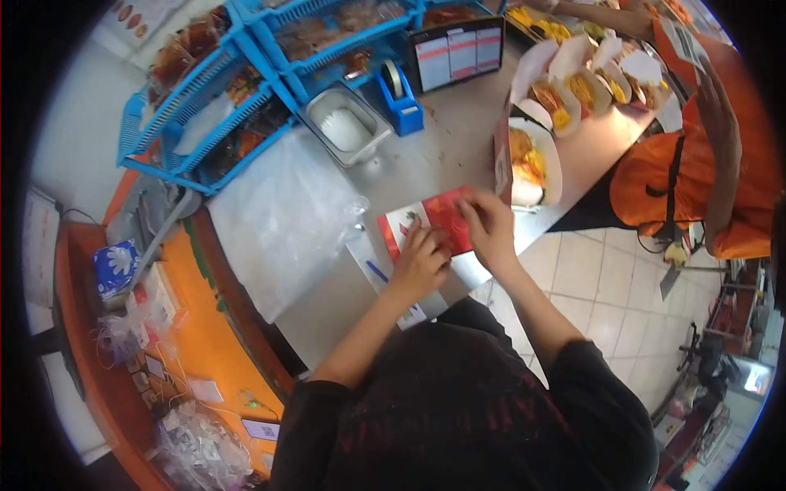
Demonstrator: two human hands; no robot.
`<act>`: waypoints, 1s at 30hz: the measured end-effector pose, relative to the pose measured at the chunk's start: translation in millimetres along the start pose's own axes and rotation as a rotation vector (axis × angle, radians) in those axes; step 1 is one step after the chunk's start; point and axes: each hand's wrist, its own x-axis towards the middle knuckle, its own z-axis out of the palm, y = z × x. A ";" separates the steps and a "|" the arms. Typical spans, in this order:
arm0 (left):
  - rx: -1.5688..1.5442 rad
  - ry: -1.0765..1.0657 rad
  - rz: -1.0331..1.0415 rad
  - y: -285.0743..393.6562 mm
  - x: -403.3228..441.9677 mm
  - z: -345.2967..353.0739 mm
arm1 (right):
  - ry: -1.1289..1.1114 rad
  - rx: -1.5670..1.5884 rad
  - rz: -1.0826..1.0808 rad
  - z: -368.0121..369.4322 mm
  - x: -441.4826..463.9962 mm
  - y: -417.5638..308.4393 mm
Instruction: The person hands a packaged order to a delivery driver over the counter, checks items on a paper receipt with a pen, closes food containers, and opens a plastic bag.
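Note:
In front of me on the metal counter is a flat red-and-white food box (395,222) with a chilli picture on its white part. My left hand (423,260) rests over its near side, fingers bent against the surface. At its right end my right hand (491,229) is closed, thumb and fingers pinching the edge. Whether anything is inside the box I cannot tell. Just beyond my right hand stands an opened box of food (528,168) with a bun and yellow pieces. A slip of paper with a blue pen (378,271) lies left of my left hand.
Clear plastic bags (278,213) cover the counter's left side. Behind are a metal pan (344,127), a blue tape dispenser (401,102), a tablet (457,56) and blue crates (221,123). Several opened food boxes (580,90) line the right, near a co-worker in orange (655,176).

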 end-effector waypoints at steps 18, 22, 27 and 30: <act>-0.037 0.012 -0.129 22.5 19.5 -16.4 | -0.003 0.438 0.429 21.9 -95.2 61.8; 0.072 -0.016 -0.204 20.8 20.1 -8.7 | -0.224 0.136 0.258 -29.0 -76.5 35.7; 0.182 -0.027 -0.383 63.7 64.6 -12.5 | 0.391 -0.295 0.023 -120.7 47.8 97.2; 0.050 0.134 -0.424 73.8 97.5 -0.8 | 0.257 -0.384 0.219 -135.3 88.5 145.7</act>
